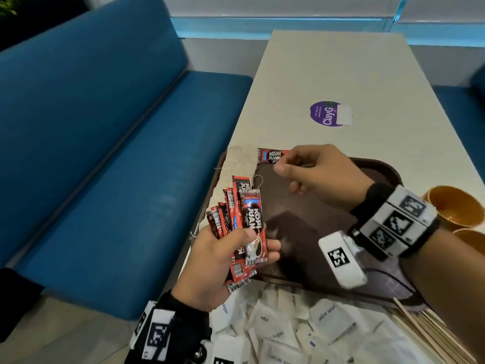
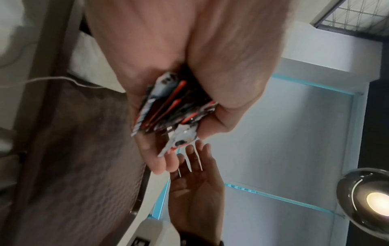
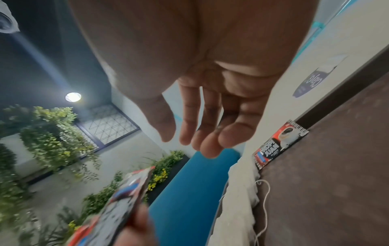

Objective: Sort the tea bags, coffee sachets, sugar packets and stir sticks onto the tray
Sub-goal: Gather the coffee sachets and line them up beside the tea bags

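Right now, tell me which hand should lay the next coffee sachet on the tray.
Right. The right hand is empty and open above the tray, beside the sachet already laid. The left hand grips the bundle of sachets, so it is better as the feeder.

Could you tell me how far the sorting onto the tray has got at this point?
Done: the tea bags line the tray's left edge, and one coffee sachet lies at its far edge. In hand: the left hand holds a fan of coffee sachets; the right hand hovers empty over the tray. Left: the sugar packets and stir sticks lie off the tray.
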Motion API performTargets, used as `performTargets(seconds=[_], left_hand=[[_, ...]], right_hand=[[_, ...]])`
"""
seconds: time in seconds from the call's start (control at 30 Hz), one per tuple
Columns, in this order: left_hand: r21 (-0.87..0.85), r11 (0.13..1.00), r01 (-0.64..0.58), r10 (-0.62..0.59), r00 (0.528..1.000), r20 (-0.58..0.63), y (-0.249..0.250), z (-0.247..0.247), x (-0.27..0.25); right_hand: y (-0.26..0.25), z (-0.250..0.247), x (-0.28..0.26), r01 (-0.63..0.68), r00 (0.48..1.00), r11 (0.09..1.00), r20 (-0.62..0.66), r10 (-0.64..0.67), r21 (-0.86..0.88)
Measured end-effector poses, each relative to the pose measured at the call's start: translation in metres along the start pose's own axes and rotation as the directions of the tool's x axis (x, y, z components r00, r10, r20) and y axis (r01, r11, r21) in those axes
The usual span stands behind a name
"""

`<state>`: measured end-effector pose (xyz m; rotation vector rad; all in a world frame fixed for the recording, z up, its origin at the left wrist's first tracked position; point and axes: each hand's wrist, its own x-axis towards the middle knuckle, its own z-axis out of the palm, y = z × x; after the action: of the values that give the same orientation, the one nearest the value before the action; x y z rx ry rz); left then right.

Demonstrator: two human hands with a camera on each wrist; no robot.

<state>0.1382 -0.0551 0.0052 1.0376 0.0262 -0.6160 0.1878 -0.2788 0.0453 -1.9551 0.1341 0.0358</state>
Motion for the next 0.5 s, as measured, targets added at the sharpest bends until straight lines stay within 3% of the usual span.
performTargets(seconds=[0.23, 0.37, 0.5], left_hand=[[0.076, 0.997, -0.016, 0.011, 0.998, 0.056, 0.0, 0.01, 0.006], [0.138, 0.99, -0.019, 0.022, 1.0, -0.019, -0.008, 0.011, 0.005], [0.248, 0.965, -0.089, 0.116, 0.988, -0.098, -0.01, 0.002, 0.007]], right_hand=[[-0.002, 0.011, -0.042, 0.007, 0.966, 0.997, 0.258, -0.026, 0.077], [0.004, 0.012, -0.048, -0.009, 0.968, 0.991, 0.249, -0.025, 0.135], [0.004, 0.015, -0.052, 0.012, 0.979, 0.997, 0.201, -0.026, 0.072]])
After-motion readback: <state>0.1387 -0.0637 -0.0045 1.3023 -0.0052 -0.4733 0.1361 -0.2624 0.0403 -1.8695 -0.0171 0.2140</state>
